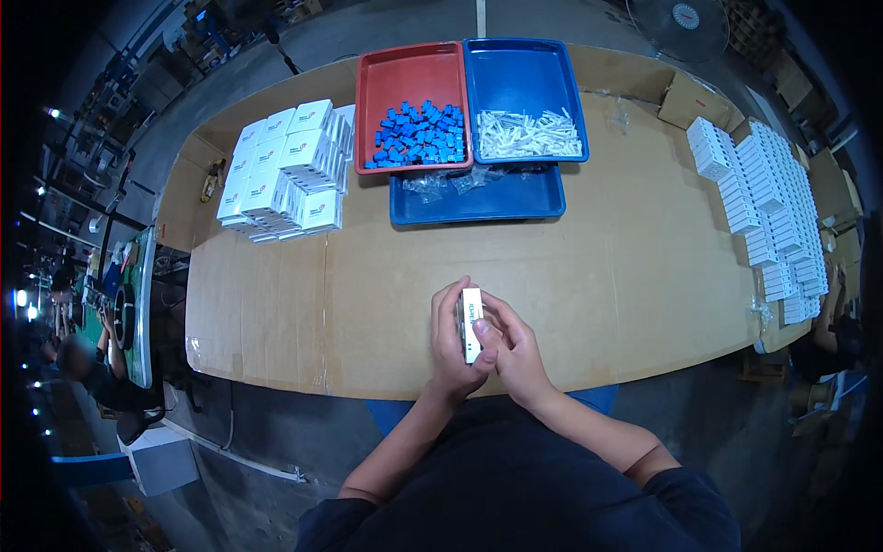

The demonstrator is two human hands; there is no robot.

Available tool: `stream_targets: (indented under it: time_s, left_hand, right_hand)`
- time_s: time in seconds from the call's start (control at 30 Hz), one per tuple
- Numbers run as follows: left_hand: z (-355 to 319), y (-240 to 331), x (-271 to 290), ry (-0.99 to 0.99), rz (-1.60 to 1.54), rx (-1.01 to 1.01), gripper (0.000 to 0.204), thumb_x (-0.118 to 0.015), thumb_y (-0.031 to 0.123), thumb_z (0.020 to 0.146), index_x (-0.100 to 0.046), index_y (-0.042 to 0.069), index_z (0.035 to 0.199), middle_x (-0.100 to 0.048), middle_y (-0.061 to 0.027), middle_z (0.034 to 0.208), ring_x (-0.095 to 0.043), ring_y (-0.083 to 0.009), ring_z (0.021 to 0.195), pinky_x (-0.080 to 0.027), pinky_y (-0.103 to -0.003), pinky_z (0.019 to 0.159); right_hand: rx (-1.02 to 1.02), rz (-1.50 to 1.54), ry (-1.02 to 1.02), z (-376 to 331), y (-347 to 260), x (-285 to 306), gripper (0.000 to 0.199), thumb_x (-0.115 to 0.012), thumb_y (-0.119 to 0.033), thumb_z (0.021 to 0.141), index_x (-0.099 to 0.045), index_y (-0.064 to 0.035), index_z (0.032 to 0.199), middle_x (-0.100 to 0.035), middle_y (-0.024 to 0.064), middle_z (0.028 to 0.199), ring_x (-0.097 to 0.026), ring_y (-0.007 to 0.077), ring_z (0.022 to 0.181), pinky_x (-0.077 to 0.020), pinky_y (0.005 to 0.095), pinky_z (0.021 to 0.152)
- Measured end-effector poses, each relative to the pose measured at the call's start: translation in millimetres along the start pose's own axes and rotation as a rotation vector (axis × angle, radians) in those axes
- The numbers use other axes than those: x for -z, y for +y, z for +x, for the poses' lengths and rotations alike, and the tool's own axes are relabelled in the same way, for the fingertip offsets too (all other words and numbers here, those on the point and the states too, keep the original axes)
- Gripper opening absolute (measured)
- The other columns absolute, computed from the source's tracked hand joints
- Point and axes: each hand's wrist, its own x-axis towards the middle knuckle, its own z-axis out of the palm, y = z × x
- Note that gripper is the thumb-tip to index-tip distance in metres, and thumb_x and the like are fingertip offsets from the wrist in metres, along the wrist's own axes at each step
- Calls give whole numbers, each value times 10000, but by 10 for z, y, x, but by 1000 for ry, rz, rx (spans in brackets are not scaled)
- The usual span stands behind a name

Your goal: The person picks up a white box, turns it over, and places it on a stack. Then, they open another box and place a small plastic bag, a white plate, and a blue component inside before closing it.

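A small white box (472, 324) with dark print stands on edge between my two hands, just above the near middle of the cardboard-covered table. My left hand (448, 342) wraps its left side, fingers pointing away from me. On the other side my right hand (515, 354) closes round it, with the thumb lying across the printed face. The box's underside and part of its sides are hidden by my palms and fingers.
Stacked white boxes (267, 175) stand at the far left. A red tray (405, 74) holds blue pieces; a blue tray (515, 74) holds slim white pieces. Below them, another blue tray (478, 211) holds clear plastic bags. Rows of white boxes (768, 216) line the right edge.
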Motion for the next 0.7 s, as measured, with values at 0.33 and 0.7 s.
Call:
stream_targets:
  time_s: [0.33, 0.7]
  left_hand:
    - [-95, -87, -40, 129, -183, -55, 808, -416, 563, 970, -469, -149, 1350, -510, -283, 1274, -565, -349, 1155, -491, -445, 973]
    - [15, -117, 31, -9, 1, -85, 1072, -411, 770, 960, -309, -132, 1532, -459, -249, 1372, -560, -329, 1199, -482, -434, 994]
  right_hand:
    - [57, -187, -17, -94, 62, -29, 515, -547, -157, 1089, -428, 67, 1537, -612, 130, 1368, -581, 151, 1232, -463, 281, 1042]
    - [47, -302, -49, 90, 48, 154, 517, -497, -308, 1118, -477, 2, 1532, -635, 127, 1297, -594, 175, 1176, -481, 307, 1001]
